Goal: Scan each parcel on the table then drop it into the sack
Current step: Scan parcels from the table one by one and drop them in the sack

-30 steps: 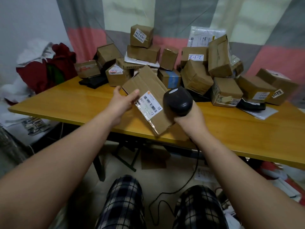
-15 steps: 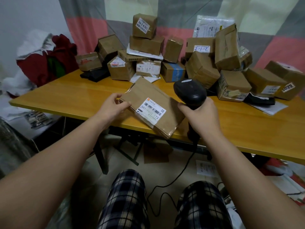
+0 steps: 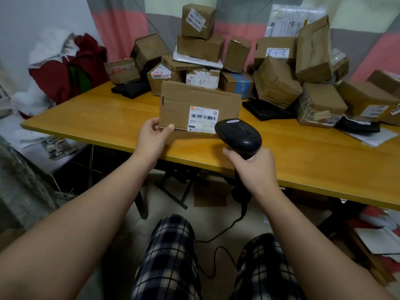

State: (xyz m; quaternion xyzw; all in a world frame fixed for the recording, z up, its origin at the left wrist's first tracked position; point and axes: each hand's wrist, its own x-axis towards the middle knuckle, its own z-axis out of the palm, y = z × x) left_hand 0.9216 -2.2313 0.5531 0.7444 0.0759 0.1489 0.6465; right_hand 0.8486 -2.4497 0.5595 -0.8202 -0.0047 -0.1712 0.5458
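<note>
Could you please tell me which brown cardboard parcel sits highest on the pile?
The small brown cardboard box labelled 44-2-4201; it alone tops the stack, resting on a wider brown box.

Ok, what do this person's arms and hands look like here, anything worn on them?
The left forearm and right forearm are bare to the frame edge, no sleeves in view. The left hand and right hand are ungloved; no watch, wristband or ring shows. Below them, the trousers are a dark and cream check.
</note>
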